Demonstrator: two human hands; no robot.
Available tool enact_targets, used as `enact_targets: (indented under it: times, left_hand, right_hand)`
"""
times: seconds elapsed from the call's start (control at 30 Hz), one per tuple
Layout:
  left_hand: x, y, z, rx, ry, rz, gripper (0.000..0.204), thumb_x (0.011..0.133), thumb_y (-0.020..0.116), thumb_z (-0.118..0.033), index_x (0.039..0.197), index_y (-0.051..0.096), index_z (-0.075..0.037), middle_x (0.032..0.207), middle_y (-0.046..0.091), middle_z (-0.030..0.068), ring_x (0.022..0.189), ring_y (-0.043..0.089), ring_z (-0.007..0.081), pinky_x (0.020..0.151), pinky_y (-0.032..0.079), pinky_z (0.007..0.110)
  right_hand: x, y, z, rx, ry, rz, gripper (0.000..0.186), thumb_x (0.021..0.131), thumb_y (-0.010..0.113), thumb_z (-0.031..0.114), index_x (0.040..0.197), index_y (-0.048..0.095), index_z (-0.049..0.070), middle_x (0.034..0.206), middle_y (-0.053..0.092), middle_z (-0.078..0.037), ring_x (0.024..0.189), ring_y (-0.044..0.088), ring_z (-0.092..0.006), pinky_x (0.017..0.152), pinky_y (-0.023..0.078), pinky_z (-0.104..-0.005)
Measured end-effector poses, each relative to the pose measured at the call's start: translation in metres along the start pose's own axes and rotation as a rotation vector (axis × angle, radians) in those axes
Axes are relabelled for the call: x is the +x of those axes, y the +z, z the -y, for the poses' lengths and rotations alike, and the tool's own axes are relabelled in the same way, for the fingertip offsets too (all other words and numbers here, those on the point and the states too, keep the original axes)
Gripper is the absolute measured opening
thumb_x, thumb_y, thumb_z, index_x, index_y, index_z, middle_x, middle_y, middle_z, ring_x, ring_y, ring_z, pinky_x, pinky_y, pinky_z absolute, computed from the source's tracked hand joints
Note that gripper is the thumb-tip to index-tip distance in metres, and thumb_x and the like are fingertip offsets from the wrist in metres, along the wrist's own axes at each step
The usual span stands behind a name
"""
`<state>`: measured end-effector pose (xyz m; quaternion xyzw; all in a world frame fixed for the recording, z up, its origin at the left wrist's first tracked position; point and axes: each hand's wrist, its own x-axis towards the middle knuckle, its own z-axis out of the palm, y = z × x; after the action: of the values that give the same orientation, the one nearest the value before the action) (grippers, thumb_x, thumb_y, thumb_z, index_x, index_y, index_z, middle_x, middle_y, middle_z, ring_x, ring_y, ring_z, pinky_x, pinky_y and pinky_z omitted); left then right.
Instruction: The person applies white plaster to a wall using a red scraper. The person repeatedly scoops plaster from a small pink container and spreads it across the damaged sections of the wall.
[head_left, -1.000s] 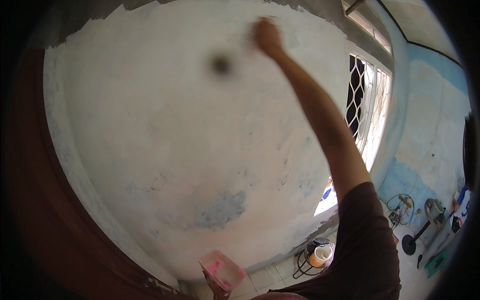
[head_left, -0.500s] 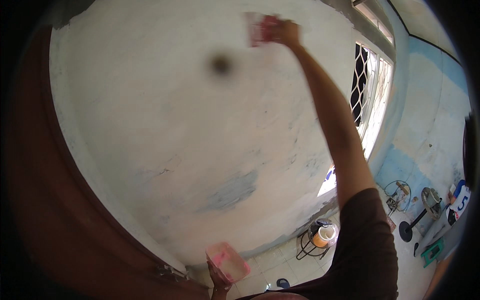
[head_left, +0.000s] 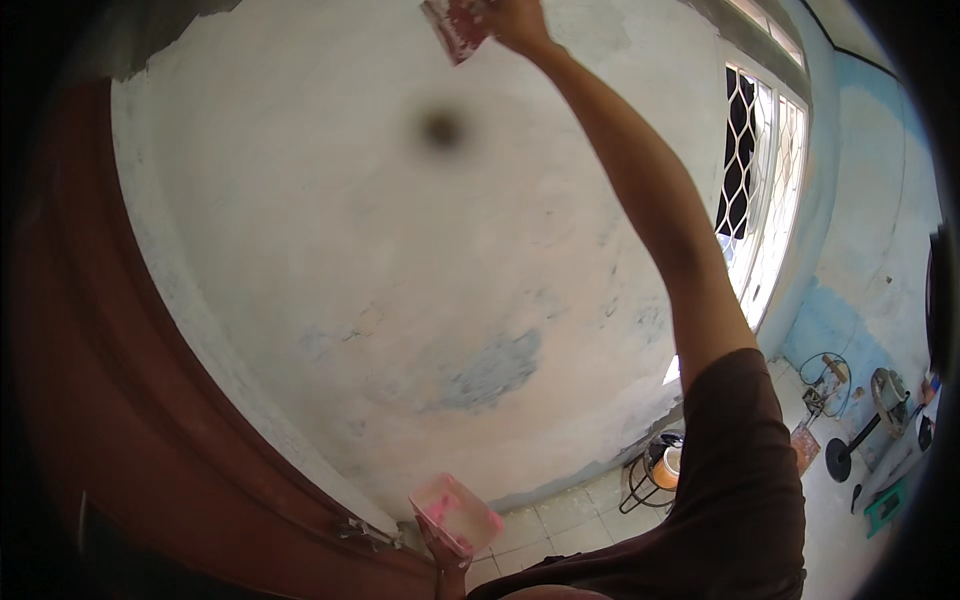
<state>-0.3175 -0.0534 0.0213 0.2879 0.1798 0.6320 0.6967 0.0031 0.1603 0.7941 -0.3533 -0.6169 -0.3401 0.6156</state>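
High on the whitish plastered wall point(head_left: 300, 220), my right hand point(head_left: 520, 24) grips a red putty spreader point(head_left: 456, 30) smeared with white. Its flat blade lies at or very near the wall surface, tilted; the exact contact is hard to make out. Down low, my left hand point(head_left: 447, 552) holds a pink plastic tub point(head_left: 492, 522) by its side. Pale putty point(head_left: 464, 526) lies inside the tub. Grey-blue patches point(head_left: 495, 370) show on the lower part of the wall.
A dark red door point(head_left: 150, 350) borders the wall on the left. At the right is a window with a white grille point(head_left: 740, 150). A stool point(head_left: 640, 488) carrying an orange pot point(head_left: 665, 468) stands by the wall; a fan point(head_left: 840, 458) and green stool point(head_left: 885, 508) are farther right.
My right hand has moved the spreader left and upward along the wall. The view has shifted slightly, and my left hand still holds the tub low down.
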Motion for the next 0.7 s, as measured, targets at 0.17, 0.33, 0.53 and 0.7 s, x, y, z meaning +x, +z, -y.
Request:
enact_targets:
  times: [0.17,0.33,0.53,0.7]
  left_hand:
    - [0.014,0.036,0.026,-0.271,-0.107,-0.026,0.076,0.094,0.047,-0.068,0.147,0.040,-0.014,0.142,0.048,0.0081,0.128,0.048,0.0333,0.107,0.042,0.054]
    - [0.023,0.081,0.073,-0.303,-0.103,-0.112,0.075,0.095,0.043,-0.068,0.145,0.042,-0.013,0.138,0.049,0.0087,0.123,0.051,0.0346,0.101,0.046,0.055]
    - [0.028,0.135,0.135,-0.335,-0.090,-0.029,0.074,0.097,0.042,-0.067,0.147,0.041,-0.013,0.142,0.049,0.0069,0.130,0.046,0.0311,0.110,0.037,0.052]
    - [0.023,0.153,0.175,-0.394,-0.112,0.000,0.075,0.097,0.041,-0.068,0.147,0.041,-0.012,0.143,0.049,0.0068,0.130,0.046,0.0314,0.110,0.038,0.052]
  right_hand:
    - [0.000,-0.004,-0.080,-0.145,0.002,-0.013,0.046,0.086,0.074,0.031,0.103,0.058,-0.008,0.088,0.069,-0.029,0.087,0.070,-0.0438,0.073,0.055,-0.0507]
    - [-0.014,-0.132,-0.236,-0.488,0.208,0.061,0.058,0.075,0.073,0.044,0.096,0.063,-0.010,0.094,0.070,-0.030,0.093,0.071,-0.0386,0.081,0.055,-0.0452]
    - [-0.046,-0.285,-0.350,-0.707,0.641,-0.047,0.059,0.078,0.073,0.039,0.115,0.063,-0.006,0.116,0.067,-0.030,0.111,0.065,-0.0423,0.094,0.052,-0.0456]
    - [-0.034,-0.324,-0.354,-0.708,0.441,-0.278,0.039,0.090,0.057,0.021,0.122,0.054,-0.002,0.108,0.067,-0.028,0.106,0.065,-0.0435,0.088,0.053,-0.0529]
